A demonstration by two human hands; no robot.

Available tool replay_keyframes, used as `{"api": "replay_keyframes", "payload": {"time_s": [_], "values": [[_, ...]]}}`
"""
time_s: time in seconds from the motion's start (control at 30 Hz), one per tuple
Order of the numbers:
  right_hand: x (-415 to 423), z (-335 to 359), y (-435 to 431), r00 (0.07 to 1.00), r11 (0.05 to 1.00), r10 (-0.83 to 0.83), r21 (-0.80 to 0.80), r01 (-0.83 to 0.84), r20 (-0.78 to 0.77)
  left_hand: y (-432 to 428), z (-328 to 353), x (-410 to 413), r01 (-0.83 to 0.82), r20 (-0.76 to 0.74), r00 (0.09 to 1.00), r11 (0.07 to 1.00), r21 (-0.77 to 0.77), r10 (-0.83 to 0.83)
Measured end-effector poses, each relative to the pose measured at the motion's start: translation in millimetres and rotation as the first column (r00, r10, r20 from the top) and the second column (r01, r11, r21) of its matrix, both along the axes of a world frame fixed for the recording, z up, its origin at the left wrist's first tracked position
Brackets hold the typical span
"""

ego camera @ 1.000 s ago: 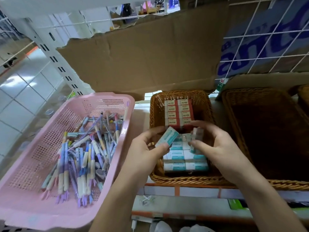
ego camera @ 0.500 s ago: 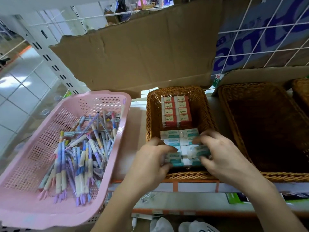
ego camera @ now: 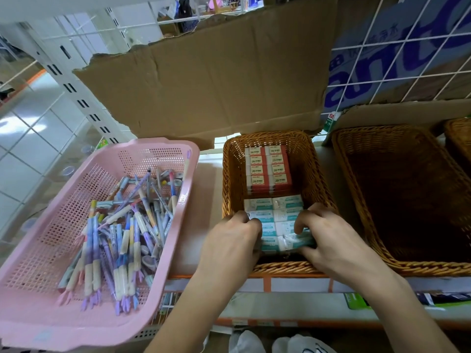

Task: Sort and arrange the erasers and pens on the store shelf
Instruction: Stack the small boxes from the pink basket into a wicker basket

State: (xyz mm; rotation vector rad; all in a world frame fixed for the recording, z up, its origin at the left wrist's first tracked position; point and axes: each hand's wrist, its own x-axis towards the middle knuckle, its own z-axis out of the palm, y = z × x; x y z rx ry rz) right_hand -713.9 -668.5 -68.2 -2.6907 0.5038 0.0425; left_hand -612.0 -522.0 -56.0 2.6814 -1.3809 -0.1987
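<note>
Two hands reach into the small brown basket (ego camera: 228, 179) in the middle of the frame. The left hand (ego camera: 230, 242) has its fingers bent down onto the left side of the teal erasers (ego camera: 274, 212), so its grip is holding them. The right hand (ego camera: 334, 240) is at the right side of the same pile, and its grip is curled round the front teal erasers too. The teal erasers lie in neat rows in the near half of the basket. The red erasers (ego camera: 267, 169) are stacked in two rows in the far half, just behind the teal ones. At the left of the frame is a pink basket (ego camera: 163, 146) with holes in it. A messy heap of pens (ego camera: 122, 233) lies inside. At the right is a big brown basket (ego camera: 362, 200). Both brown baskets sit on the shelf (ego camera: 206, 200). A torn sheet of cardboard (ego camera: 216, 85) stands behind them, and a white wire grid (ego camera: 407, 47) fills the upper right.
</note>
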Motion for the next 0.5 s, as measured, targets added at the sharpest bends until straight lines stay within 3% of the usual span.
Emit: {"api": "replay_keyframes", "payload": {"time_s": [0.5], "values": [[5.8, 4.0, 3.4, 0.996, 0.998, -0.049, -0.041, 0.046, -0.081, -11.6, 0.6, 6.6, 0.078, 0.065, 0.994, 0.977, 0.198, -0.093]]}}
